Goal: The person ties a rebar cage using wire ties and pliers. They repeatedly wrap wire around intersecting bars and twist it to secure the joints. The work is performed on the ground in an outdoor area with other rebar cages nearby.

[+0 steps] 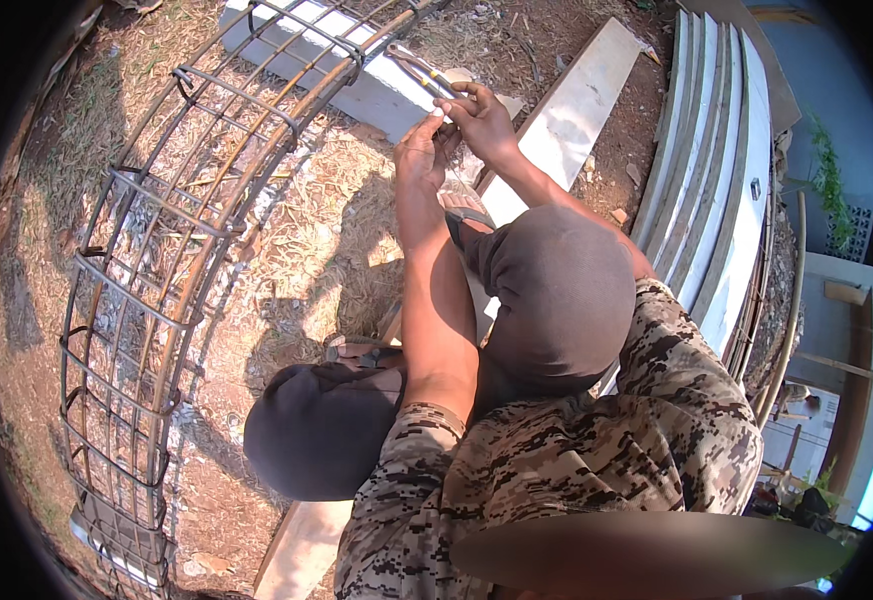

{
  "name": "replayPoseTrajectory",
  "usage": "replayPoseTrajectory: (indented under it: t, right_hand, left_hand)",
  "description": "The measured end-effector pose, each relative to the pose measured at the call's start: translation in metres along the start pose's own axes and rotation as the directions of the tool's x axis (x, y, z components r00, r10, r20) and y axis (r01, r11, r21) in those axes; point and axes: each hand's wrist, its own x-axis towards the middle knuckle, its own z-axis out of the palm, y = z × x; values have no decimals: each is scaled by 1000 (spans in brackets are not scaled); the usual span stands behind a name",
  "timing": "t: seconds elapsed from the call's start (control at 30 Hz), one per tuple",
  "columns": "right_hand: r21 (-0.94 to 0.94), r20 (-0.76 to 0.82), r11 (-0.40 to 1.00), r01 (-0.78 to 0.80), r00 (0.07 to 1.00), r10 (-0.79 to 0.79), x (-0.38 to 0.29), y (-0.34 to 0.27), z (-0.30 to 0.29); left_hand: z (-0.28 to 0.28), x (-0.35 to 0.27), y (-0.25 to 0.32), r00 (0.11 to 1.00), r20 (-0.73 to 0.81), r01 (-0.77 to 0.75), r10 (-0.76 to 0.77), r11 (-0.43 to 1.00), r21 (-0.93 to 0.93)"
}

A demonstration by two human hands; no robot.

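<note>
My left hand (419, 154) and my right hand (485, 126) meet above the ground, fingertips pinched together. Thin wire seems to run between and below the fingers; its ends are hard to make out. Just beyond the right hand are nippers (415, 69) with dark and yellow handles, over a pale board. Whether the fingers touch the handles cannot be told. To the left, a long cage of steel reinforcing bars (159, 187) with bent stirrups curves through the view, the nearer bars rusty brown.
A pale plank (583, 97) slants beside my right forearm, and another plank (309, 544) lies below my left knee. Long white-faced boards (733, 187) are stacked at the right. Dry leaves and straw (331, 202) cover the ground. A person (796, 397) is far off at right.
</note>
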Motion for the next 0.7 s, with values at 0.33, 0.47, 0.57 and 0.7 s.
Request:
replayPoseTrajectory:
  t: [0.33,0.47,0.57,0.7]
  right_hand:
    - [573,202,768,-286,957,206,12,7,67]
    - [514,217,809,-287,955,201,26,12,95]
    - [416,237,874,-250,958,161,29,18,112]
    - [182,210,983,-36,978,-3,29,30,118]
  left_hand:
    - [-40,-27,54,995,28,102,-98,966,-239]
    - [-49,-23,69,991,-113,-113,74,911,-397]
    - [-49,-24,79,909,-238,-353,342,935,-5]
    - [-46,-24,79,726,-300,-406,619,737,539]
